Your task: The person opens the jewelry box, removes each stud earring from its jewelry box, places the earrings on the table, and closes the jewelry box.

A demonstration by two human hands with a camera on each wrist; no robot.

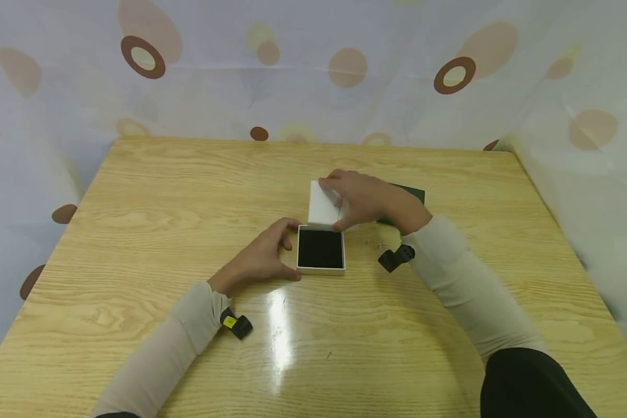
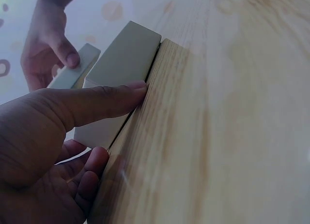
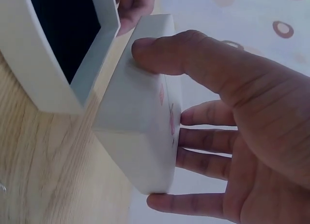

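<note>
A white square box (image 1: 321, 271) with a black inside (image 1: 320, 248) stands uncovered on the table. My left hand (image 1: 261, 252) holds it by the left side; the thumb (image 2: 116, 98) lies along the near wall, and the fingers reach round the left and far sides. Just behind the box, my right hand (image 1: 366, 197) grips a white box lid (image 1: 321, 203), thumb on the near edge and fingers on the far side. Seen from the right wrist, the lid (image 3: 131, 103) is tilted up on edge, apart from the box, with faint pink marks on its face.
Partly hidden behind the right forearm is a flat dark green object (image 1: 411, 191). Several tiny shiny pieces (image 1: 380, 246), too small to identify, lie right of the box. The wooden table (image 1: 188, 174) meets a patterned cloth (image 1: 303, 87) at the back.
</note>
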